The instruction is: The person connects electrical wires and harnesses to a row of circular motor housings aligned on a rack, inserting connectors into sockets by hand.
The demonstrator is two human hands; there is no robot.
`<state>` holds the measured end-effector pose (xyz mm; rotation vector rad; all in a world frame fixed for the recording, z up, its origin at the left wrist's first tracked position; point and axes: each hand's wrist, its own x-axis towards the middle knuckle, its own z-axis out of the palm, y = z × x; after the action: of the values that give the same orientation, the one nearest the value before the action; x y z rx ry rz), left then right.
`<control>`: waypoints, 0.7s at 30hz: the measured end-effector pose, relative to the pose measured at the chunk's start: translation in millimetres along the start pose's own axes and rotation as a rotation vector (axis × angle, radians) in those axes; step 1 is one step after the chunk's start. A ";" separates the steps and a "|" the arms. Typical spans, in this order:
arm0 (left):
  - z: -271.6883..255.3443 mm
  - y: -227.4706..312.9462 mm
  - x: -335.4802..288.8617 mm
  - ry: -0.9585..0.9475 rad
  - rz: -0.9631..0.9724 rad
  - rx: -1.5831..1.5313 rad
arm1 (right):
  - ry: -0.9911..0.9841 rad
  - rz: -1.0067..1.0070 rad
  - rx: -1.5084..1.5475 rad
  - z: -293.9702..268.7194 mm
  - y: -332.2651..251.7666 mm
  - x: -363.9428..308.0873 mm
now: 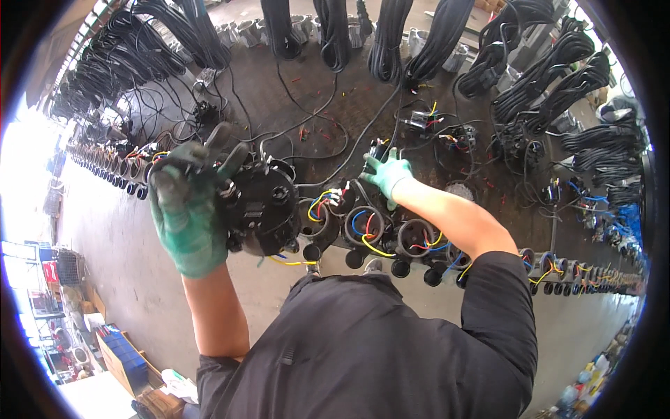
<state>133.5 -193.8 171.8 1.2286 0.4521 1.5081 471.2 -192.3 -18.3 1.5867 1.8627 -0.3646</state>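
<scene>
My left hand (187, 216), in a green glove with dark, dirty fingers, is raised at the bench's near edge. Its fingers close around the side of a black round housing (259, 209), whose broad face shows; part of the grip is hidden behind it. My right hand (391, 176), in a similar glove, reaches over the dark bench with its fingers spread. Its fingertips are beside a small part with wires (377, 148); whether they touch it I cannot tell. Just below stand black cylindrical housings (363, 225) with blue, red and yellow wires coming out.
Bundles of black cable (333, 38) hang along the bench's far side, with silver metal castings (248, 32) behind them. Loose cables and wire scraps lie on the dark bench top (363, 105). The row of cylinders curves away both ways. A box with blue contents (124, 356) stands lower left.
</scene>
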 end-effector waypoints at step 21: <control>-12.6 7.8 -19.3 -0.009 -0.045 -0.154 | 0.105 0.479 0.300 33.4 181.7 -24.6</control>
<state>116.5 -209.5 164.5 1.0977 0.3490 1.4699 655.6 -189.9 8.5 2.2254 1.4805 -0.3599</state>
